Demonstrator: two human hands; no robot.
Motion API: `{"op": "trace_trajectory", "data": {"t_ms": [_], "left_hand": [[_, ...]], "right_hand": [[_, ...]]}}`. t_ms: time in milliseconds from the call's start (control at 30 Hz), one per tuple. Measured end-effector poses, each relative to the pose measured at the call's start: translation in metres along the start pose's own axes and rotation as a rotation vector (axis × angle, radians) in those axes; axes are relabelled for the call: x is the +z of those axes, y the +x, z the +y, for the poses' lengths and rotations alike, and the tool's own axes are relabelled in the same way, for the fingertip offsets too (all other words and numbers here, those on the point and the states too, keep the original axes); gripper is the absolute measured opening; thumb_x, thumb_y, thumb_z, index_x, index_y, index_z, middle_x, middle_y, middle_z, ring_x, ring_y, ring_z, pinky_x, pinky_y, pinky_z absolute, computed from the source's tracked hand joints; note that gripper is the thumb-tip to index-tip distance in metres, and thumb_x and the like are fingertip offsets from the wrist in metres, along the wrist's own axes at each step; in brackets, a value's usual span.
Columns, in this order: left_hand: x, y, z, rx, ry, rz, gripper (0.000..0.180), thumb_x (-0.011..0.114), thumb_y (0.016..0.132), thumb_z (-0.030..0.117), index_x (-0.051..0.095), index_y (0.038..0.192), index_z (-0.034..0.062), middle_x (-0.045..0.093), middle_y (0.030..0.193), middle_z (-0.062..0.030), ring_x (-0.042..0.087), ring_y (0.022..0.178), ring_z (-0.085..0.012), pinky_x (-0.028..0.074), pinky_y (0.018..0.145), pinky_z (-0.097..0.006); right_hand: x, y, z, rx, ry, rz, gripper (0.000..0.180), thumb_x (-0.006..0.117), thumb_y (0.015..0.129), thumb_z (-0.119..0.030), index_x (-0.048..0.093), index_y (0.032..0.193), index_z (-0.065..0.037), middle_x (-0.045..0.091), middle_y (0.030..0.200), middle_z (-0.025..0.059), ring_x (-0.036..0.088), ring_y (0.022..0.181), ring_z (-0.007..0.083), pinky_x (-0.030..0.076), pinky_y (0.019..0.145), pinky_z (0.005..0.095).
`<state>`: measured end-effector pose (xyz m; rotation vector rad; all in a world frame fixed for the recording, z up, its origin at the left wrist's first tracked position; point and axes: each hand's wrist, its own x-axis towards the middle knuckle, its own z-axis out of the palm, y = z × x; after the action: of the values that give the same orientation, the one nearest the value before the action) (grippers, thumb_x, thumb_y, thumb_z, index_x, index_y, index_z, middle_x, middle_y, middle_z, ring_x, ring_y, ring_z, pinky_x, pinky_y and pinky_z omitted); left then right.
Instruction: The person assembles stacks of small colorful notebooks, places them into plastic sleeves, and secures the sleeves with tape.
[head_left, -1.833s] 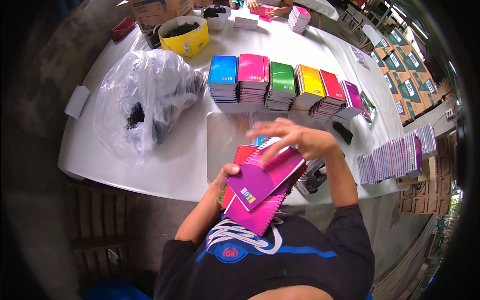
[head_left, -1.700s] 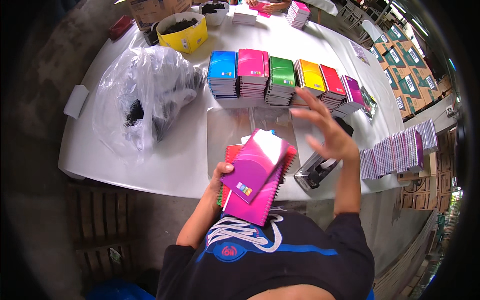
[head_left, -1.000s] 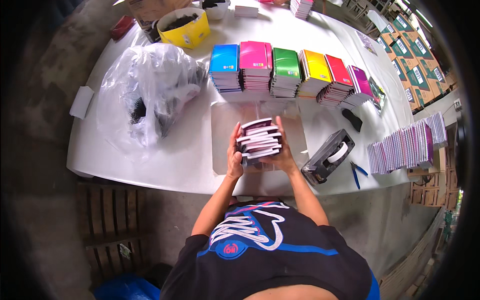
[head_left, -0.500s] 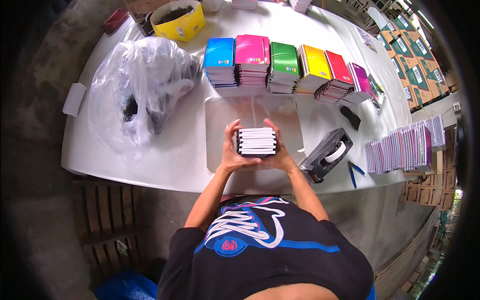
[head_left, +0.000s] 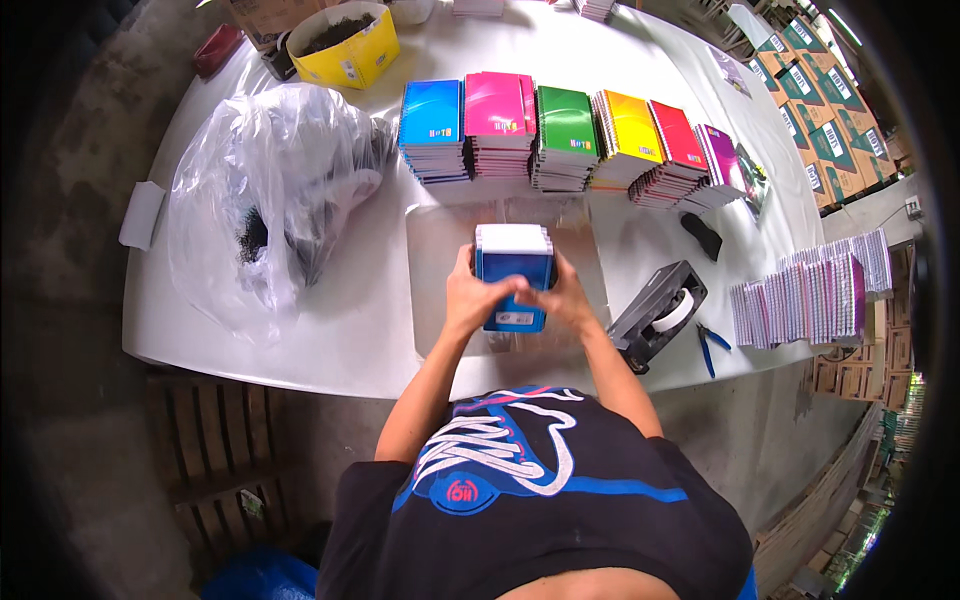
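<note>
Between my two hands I grip a stack of notebooks (head_left: 515, 266), tilted so that a blue cover faces me and the white page edges show at the top. My left hand (head_left: 474, 298) clasps its left side, and my right hand (head_left: 564, 296) clasps its right side. Both thumbs lie across the blue cover and meet near its middle. Beneath the stack is a clear rectangular sheet (head_left: 433, 270) on the white table. Just beyond stand piles of spiral notebooks: blue (head_left: 432, 112), pink (head_left: 498, 105), green (head_left: 566, 120), yellow (head_left: 630, 125), red (head_left: 676, 135) and purple (head_left: 722, 158).
A clear plastic bag (head_left: 270, 190) with dark contents sits left, below a yellow container (head_left: 345, 55). On the right are a tape dispenser (head_left: 660, 312), blue-handled pliers (head_left: 712, 348), a black object (head_left: 701, 236) and a row of notebooks (head_left: 800, 297). Cartons (head_left: 825, 110) stand behind.
The notebook stack has tipped in my hands: the page edges faced me before, and now a blue cover does. My thumbs have moved together onto the cover.
</note>
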<state>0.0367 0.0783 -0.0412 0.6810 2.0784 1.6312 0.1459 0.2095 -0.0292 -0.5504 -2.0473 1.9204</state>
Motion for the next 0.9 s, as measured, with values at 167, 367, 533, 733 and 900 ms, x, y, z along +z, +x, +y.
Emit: {"op": "trace_trajectory", "data": {"t_ms": [167,367,533,733,900], "left_hand": [[-0.015,-0.014,-0.035,-0.088,0.780,-0.005,0.074,0.047,0.090,0.049,0.026,0.141,-0.0010,0.022,0.145,-0.0272,0.021,0.136,-0.0371,0.021,0.108,-0.049],[-0.013,-0.028,-0.063,-0.068,1.000,0.003,0.074,0.042,0.091,0.046,0.020,0.144,-0.0008,0.008,0.152,-0.0229,0.007,0.141,-0.0362,0.010,0.111,-0.053],[-0.008,-0.035,-0.062,-0.044,0.982,0.079,0.073,0.040,0.092,0.047,0.021,0.144,-0.0004,0.009,0.152,-0.0214,0.007,0.142,-0.0337,0.009,0.111,-0.053],[-0.003,-0.036,-0.068,-0.021,1.087,0.075,0.071,0.038,0.093,0.047,0.024,0.143,-0.0003,0.013,0.151,-0.0222,0.007,0.142,-0.0340,0.008,0.112,-0.052],[0.000,-0.038,-0.057,-0.056,0.986,0.199,0.066,0.035,0.095,0.044,0.025,0.143,-0.0007,0.015,0.152,-0.0180,0.007,0.142,-0.0297,0.008,0.112,-0.052]], "right_hand": [[-0.013,0.031,0.019,0.472,0.260,-0.021,0.059,0.081,0.069,-0.031,0.059,0.109,0.006,0.067,0.096,0.0151,0.067,0.084,0.0212,0.055,0.076,0.0325],[-0.016,0.044,0.011,0.640,0.177,-0.073,0.063,0.083,0.066,-0.031,0.057,0.107,0.009,0.066,0.096,0.0188,0.068,0.082,0.0251,0.057,0.071,0.0392],[-0.016,0.043,0.011,0.618,0.189,-0.078,0.067,0.083,0.065,-0.032,0.056,0.109,0.010,0.065,0.099,0.0192,0.067,0.085,0.0246,0.057,0.072,0.0396],[-0.017,0.042,0.008,0.595,0.201,-0.115,0.068,0.084,0.065,-0.032,0.055,0.111,0.010,0.065,0.100,0.0185,0.067,0.086,0.0250,0.057,0.074,0.0400],[-0.019,0.042,0.014,0.576,0.235,-0.120,0.066,0.084,0.064,-0.031,0.057,0.110,0.008,0.065,0.100,0.0178,0.067,0.086,0.0245,0.056,0.074,0.0390]]}}
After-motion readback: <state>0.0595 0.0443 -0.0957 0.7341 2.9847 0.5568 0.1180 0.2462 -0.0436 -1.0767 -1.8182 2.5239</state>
